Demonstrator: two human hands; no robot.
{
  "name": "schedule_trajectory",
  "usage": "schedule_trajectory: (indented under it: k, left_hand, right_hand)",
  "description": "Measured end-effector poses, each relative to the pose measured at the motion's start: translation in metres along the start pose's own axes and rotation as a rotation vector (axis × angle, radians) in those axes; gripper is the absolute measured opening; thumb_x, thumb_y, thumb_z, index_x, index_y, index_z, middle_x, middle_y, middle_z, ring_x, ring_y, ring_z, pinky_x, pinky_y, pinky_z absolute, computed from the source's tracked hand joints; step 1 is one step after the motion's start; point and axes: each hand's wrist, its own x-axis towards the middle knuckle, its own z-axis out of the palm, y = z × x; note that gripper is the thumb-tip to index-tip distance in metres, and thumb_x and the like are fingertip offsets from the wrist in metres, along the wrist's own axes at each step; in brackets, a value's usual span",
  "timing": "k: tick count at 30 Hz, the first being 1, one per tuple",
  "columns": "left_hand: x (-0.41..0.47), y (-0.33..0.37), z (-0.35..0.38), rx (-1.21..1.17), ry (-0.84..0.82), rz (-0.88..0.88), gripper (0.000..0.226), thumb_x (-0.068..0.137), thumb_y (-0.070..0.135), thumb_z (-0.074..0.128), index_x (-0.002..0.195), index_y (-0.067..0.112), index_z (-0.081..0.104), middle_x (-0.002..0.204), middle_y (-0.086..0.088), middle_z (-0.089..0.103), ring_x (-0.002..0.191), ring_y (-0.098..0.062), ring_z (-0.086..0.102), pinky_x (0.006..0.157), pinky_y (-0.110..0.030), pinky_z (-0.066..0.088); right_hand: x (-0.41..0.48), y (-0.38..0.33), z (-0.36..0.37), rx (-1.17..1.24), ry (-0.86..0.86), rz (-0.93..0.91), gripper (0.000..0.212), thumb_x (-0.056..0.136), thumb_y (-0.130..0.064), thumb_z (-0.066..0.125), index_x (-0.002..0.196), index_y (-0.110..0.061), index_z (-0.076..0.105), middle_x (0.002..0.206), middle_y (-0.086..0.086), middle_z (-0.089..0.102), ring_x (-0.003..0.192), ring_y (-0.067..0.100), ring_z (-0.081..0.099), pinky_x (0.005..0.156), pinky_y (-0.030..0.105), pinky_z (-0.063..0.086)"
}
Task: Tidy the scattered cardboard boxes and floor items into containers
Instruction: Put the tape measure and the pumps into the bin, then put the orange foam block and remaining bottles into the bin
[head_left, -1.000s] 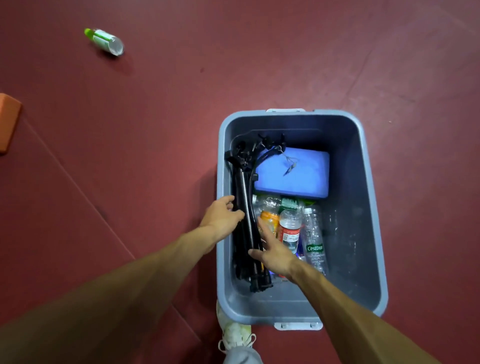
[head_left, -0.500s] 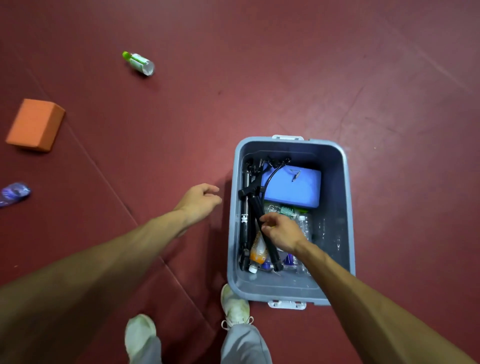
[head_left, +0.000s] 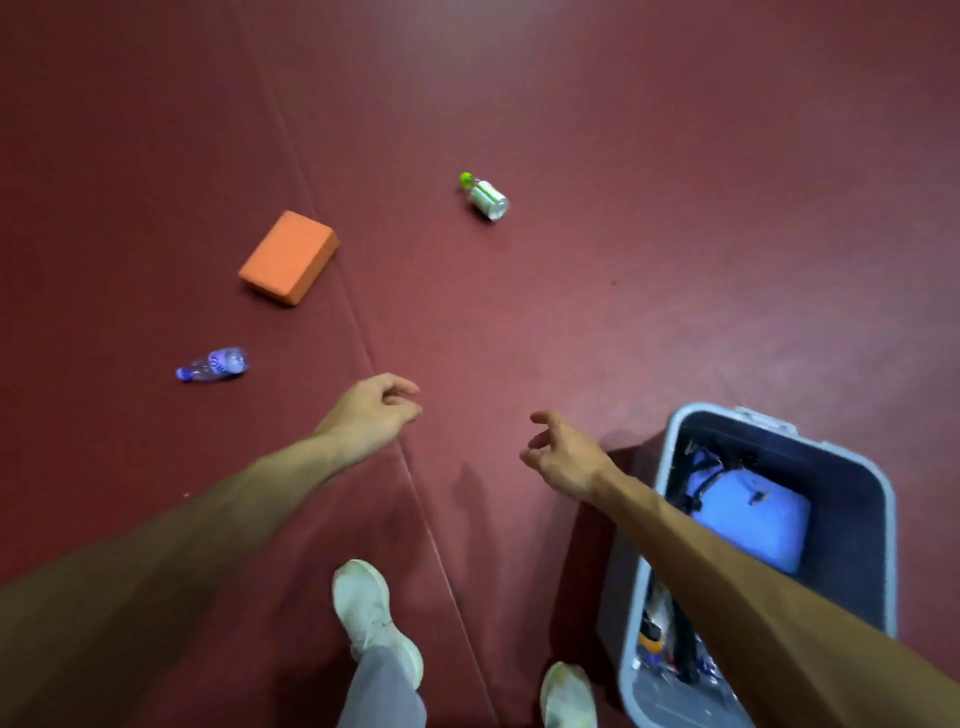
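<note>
A grey plastic bin (head_left: 860, 467) stands at the lower right, holding a blue pad (head_left: 753, 519), a black folded tripod and several bottles, partly hidden by my right forearm. My right hand (head_left: 563, 460) hovers left of the bin, empty, fingers loosely curled. My left hand (head_left: 376, 413) hangs over the floor seam, empty, fingers half curled. On the red floor lie an orange block (head_left: 288, 257), a clear bottle with a green cap (head_left: 485, 196) and a crushed bottle with a purple label (head_left: 213, 365).
The red mat floor (head_left: 675, 234) has a seam running from top centre down between my white shoes (head_left: 371, 613). The floor items lie ahead and to the left of my hands; the bin is at my right foot.
My right hand has come out of the bin and let go of the tripod. The view has swung left, so the bin shifted to the lower right and the floor items moved toward the centre.
</note>
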Motion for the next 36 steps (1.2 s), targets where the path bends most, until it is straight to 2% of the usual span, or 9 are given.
schedule_trajectory:
  k: [8,14,18,20,22,25,27,32,36]
  left_hand:
    - [0.047,-0.114,-0.237,-0.105,0.227,-0.157,0.022,0.086,0.009,0.060,0.107,0.014,0.064,0.084,0.001,0.062,0.073,-0.011,0.053,0.063,-0.015,0.038]
    - [0.084,-0.166,-0.335,-0.127,0.295,-0.264,0.022,0.086,0.009,0.062,0.107,0.014,0.063,0.093,-0.004,0.063,0.077,-0.016,0.055,0.064,-0.018,0.039]
    - [0.130,-0.170,-0.371,-0.052,0.177,-0.213,0.018,0.077,0.027,0.071,0.086,0.033,0.058,0.101,-0.003,0.058,0.090,-0.017,0.058,0.087,-0.028,0.045]
    - [0.161,-0.170,-0.390,-0.012,0.162,-0.207,0.019,0.068,0.036,0.067,0.083,0.034,0.056,0.098,-0.001,0.058,0.091,-0.016,0.058,0.088,-0.028,0.045]
    - [0.199,-0.178,-0.404,-0.002,0.161,-0.258,0.023,0.073,0.032,0.069,0.092,0.028,0.058,0.101,-0.002,0.058,0.091,-0.017,0.058,0.085,-0.026,0.044]
    - [0.265,-0.197,-0.408,0.008,0.147,-0.289,0.031,0.073,0.030,0.067,0.103,0.022,0.061,0.109,-0.005,0.060,0.098,-0.020,0.060,0.089,-0.028,0.044]
    - [0.305,-0.216,-0.403,-0.011,0.166,-0.300,0.030,0.082,0.017,0.065,0.111,0.014,0.062,0.109,-0.003,0.057,0.105,-0.022,0.059,0.094,-0.028,0.043]
    - [0.386,-0.275,-0.372,-0.067,0.153,-0.329,0.034,0.084,0.005,0.056,0.115,0.017,0.062,0.113,-0.002,0.059,0.107,-0.020,0.059,0.099,-0.033,0.044]
    - [0.443,-0.343,-0.341,-0.074,0.131,-0.374,0.048,0.070,0.026,0.058,0.118,0.022,0.061,0.115,0.003,0.062,0.109,-0.020,0.060,0.101,-0.039,0.043]
  right_hand:
    - [0.091,-0.257,0.058,-0.103,-0.138,-0.138,0.059,0.090,-0.027,0.058,0.143,-0.017,0.034,0.135,0.007,0.054,0.119,0.025,0.055,0.099,0.029,0.041]
    - [0.153,-0.369,0.079,-0.124,-0.197,-0.199,0.058,0.090,-0.031,0.058,0.142,-0.018,0.035,0.134,0.006,0.054,0.119,0.024,0.054,0.095,0.025,0.039]
    - [0.216,-0.407,0.077,-0.156,-0.221,-0.175,0.056,0.091,-0.030,0.058,0.141,-0.014,0.037,0.128,0.008,0.058,0.115,0.024,0.056,0.097,0.029,0.040]
    - [0.256,-0.423,0.076,-0.141,-0.220,-0.146,0.055,0.091,-0.030,0.058,0.139,-0.013,0.039,0.121,0.006,0.061,0.104,0.024,0.058,0.100,0.035,0.043]
    - [0.295,-0.440,0.078,-0.098,-0.220,-0.100,0.054,0.090,-0.031,0.059,0.138,-0.013,0.041,0.116,0.005,0.060,0.094,0.021,0.054,0.100,0.040,0.044]
    - [0.365,-0.449,0.093,-0.029,-0.195,-0.051,0.051,0.089,-0.032,0.060,0.134,-0.014,0.044,0.118,0.006,0.060,0.096,0.024,0.057,0.100,0.044,0.046]
    - [0.405,-0.454,0.109,0.089,-0.189,0.029,0.052,0.086,-0.033,0.063,0.132,-0.014,0.047,0.106,0.003,0.061,0.097,0.027,0.061,0.098,0.049,0.048]
    - [0.485,-0.453,0.158,0.205,-0.153,0.122,0.053,0.085,-0.037,0.065,0.129,-0.014,0.047,0.096,0.001,0.060,0.089,0.026,0.062,0.095,0.051,0.049]
    - [0.562,-0.437,0.210,0.300,-0.142,0.190,0.057,0.087,-0.031,0.066,0.133,-0.008,0.043,0.114,0.012,0.057,0.099,0.027,0.059,0.092,0.048,0.052]
